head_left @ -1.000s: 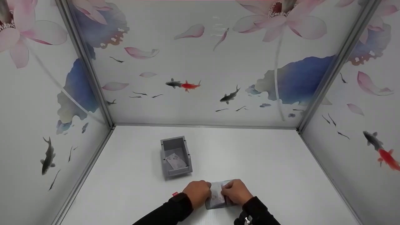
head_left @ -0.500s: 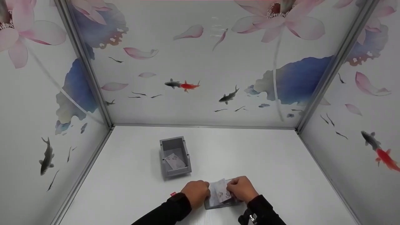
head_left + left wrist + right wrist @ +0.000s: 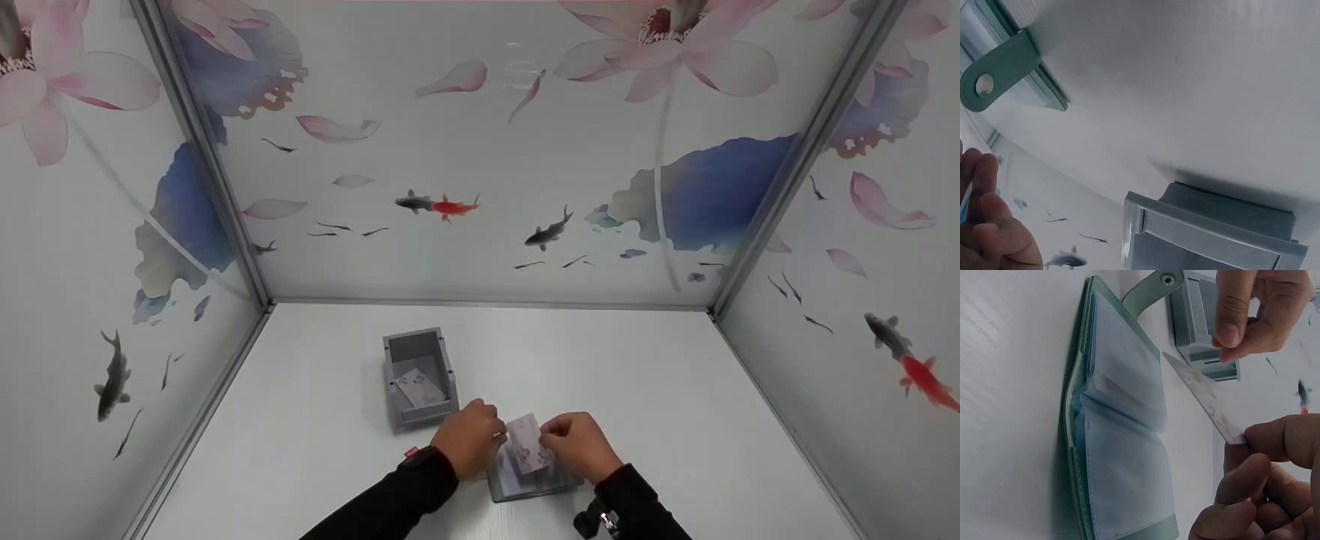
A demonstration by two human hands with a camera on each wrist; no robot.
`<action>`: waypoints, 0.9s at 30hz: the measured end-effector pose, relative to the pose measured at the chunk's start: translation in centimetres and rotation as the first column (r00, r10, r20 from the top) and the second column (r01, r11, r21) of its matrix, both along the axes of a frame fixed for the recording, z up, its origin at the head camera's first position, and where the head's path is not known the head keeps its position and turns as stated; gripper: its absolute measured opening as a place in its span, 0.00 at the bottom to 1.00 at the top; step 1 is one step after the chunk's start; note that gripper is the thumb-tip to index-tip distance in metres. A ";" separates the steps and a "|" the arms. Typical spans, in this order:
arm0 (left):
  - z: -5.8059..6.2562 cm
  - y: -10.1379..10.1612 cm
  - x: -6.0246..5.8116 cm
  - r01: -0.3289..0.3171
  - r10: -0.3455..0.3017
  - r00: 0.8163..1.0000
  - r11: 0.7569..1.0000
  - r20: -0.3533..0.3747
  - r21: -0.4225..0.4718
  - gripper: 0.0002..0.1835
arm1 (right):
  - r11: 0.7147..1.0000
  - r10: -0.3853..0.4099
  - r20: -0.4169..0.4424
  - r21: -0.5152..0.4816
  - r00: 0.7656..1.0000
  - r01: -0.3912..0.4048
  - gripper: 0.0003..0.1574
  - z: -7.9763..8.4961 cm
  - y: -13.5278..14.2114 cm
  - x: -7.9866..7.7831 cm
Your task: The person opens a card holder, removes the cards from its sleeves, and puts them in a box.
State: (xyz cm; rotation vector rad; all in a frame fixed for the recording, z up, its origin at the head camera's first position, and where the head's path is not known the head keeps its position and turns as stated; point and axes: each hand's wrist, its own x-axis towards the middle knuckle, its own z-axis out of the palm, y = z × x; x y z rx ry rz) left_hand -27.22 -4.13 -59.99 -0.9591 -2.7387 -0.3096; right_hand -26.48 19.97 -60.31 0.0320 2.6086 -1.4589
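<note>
We're apparently holding 1 card [image 3: 528, 444] clear of the wallet [image 3: 1129, 478] below; our right hand [image 3: 583, 446] is pinching it; our left hand [image 3: 469, 440] is hovering alongside, loosely curled; the next move is likely needing steady pinching.

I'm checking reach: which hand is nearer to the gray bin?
Left. The left hand is by the near right corner of the gray bin; the right hand is farther to the right, pinching a card by the card holder.
</note>
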 end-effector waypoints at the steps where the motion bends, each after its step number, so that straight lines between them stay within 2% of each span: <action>1: 0.1 -0.1 -0.1 -0.010 0.010 1.000 1.000 0.005 0.022 0.06 | 1.000 0.030 -0.007 -0.007 1.000 -0.030 0.07 0.0 0.0 0.0; 4: 0.6 -0.3 -0.3 -0.037 0.035 0.999 0.996 0.026 0.086 0.07 | 0.994 0.106 -0.012 -0.020 0.994 -0.106 0.07 -0.1 -0.1 -0.1; 8: 1.0 -0.6 -0.2 -0.074 0.054 0.992 0.980 0.111 0.184 0.06 | 0.985 0.172 -0.025 -0.017 0.985 -0.172 0.07 0.0 -0.3 -0.2; 13: 1.2 -0.7 -0.2 -0.117 0.065 0.977 0.960 0.204 0.254 0.05 | 0.976 0.216 -0.041 -0.013 0.976 -0.217 0.06 0.0 -0.6 -0.1; 18: 1.4 -0.8 -0.2 -0.143 0.065 0.960 0.951 0.274 0.274 0.05 | 0.971 0.238 -0.041 -0.016 0.970 -0.239 0.06 0.1 -0.7 0.0; 22: 1.6 -0.9 -0.1 -0.164 0.056 0.934 0.946 0.353 0.281 0.05 | 0.968 0.247 -0.050 -0.030 0.968 -0.249 0.07 0.0 -0.7 0.1; 27: 2.1 -1.5 0.1 -0.209 0.040 0.895 0.917 0.444 0.340 0.05 | 0.971 0.222 -0.067 -0.077 0.973 -0.227 0.08 -0.3 -0.8 0.0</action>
